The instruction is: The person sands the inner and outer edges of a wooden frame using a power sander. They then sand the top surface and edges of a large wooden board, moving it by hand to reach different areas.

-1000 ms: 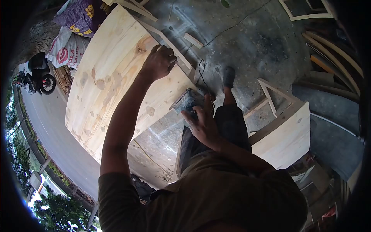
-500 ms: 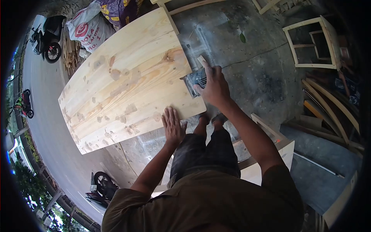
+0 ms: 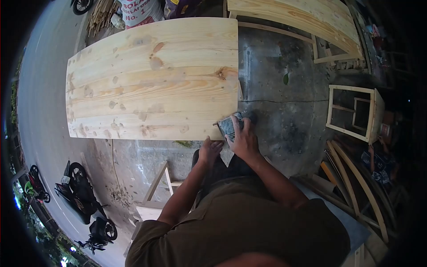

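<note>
A large pale wooden board with knots and filler patches lies flat in front of me. My right hand is wrapped round a dusty grey-blue palm sander, which rests at the board's near right corner. Just left of the sander, my left hand holds the near edge of the board, its fingers bent at the edge. What supports the board is hidden beneath it.
A wooden bench-like piece stands at the far right. A small wooden frame and curved wooden strips are on the right. Printed sacks sit behind the board. Motorcycles are parked left, beside a road.
My right hand and the sander have moved along the right edge to the near corner. My left hand has gone from lying flat on the board to its near edge. The view has turned.
</note>
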The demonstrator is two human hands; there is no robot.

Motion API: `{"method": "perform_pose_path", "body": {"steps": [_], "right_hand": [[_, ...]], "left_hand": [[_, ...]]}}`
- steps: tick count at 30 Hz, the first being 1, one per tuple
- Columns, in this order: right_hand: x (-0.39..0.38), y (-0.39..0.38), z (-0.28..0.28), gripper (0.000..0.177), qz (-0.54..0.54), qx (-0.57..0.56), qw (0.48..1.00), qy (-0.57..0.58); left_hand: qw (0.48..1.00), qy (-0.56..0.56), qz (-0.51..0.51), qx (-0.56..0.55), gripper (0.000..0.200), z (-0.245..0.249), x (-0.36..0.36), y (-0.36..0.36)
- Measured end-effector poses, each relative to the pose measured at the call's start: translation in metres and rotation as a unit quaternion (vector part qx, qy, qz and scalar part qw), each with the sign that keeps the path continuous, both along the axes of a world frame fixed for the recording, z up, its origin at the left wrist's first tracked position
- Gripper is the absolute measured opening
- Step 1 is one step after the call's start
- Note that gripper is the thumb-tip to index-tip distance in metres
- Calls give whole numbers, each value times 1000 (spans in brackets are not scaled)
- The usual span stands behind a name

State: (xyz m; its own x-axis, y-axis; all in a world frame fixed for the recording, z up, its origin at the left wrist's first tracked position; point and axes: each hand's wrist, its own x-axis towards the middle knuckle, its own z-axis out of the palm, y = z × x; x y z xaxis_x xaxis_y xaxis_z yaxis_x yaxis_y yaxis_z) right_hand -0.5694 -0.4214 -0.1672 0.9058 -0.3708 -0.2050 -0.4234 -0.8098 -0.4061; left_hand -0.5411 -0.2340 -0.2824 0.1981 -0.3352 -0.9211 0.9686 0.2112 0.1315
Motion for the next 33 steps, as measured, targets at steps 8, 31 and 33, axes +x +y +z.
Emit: {"method": "perform_pose_path", "body": {"steps": [8, 31, 33], "right_hand": [[104, -126, -12, 93, -6, 10, 998, -65], [428, -214, -24, 85, 167, -51, 983, -63], [426, -205, -22, 87, 200, -23, 978, -52]], "left_hand": [[949, -80, -251, 172, 52, 18, 15, -41], [579, -590, -307, 471, 51, 6, 72, -248], [636, -578, -506, 70, 56, 13, 36, -284]]}}
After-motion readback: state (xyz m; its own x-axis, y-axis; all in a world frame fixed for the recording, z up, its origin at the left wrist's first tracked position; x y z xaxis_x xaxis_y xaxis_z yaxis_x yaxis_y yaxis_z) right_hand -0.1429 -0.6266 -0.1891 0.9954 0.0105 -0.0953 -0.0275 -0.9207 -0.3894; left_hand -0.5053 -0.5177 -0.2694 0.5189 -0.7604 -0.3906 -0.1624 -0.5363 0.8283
